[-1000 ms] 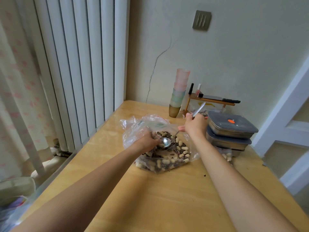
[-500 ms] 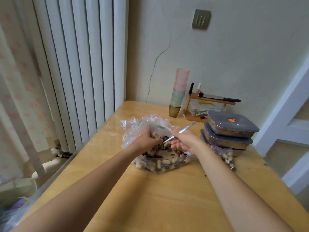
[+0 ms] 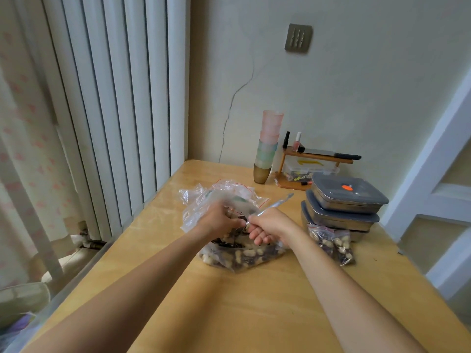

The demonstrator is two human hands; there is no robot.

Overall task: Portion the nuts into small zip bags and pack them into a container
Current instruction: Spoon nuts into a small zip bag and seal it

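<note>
Head view: at worktop (image 3: 229,314) centre, the left hand (image 3: 216,220) clutches the open plastic bag of nuts (image 3: 239,253). The right hand (image 3: 267,225) grasps a metal spoon (image 3: 274,205), handle pointing to two o'clock. A filled zip bag (image 3: 331,242) lies at three o'clock, touching stacked lidded containers (image 3: 342,202).

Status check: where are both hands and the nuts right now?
Left hand grips small zip bag. Right hand grips spoon, over big nut bag. One filled bag beside stacked containers. Nothing blocking.
</note>
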